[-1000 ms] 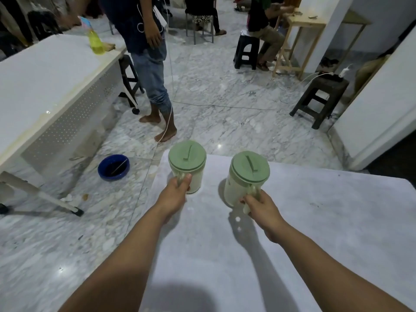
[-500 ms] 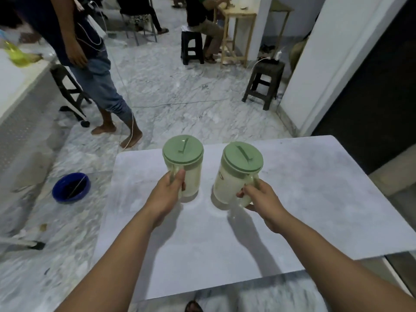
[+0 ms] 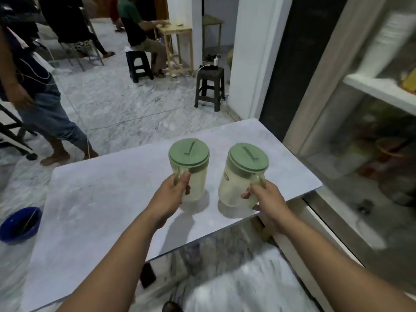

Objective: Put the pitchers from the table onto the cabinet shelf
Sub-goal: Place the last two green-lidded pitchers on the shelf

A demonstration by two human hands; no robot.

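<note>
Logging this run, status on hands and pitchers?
Left hand grip on left pitcher handle. Right hand grip on right pitcher handle. Both near table edge, cabinet shelf to the right. Path looks clear.

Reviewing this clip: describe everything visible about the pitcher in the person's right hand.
The right pitcher is a translucent, pale plastic cylinder with a round sage-green lid that bears a raised bar grip. A small red mark sits high on its side. It tilts, top leaning right, near the right edge of the grey table, seemingly lifted clear, with a shadow below. The right hand grips its side handle; its contents cannot be made out. It stands apart from the left pitcher.
</note>
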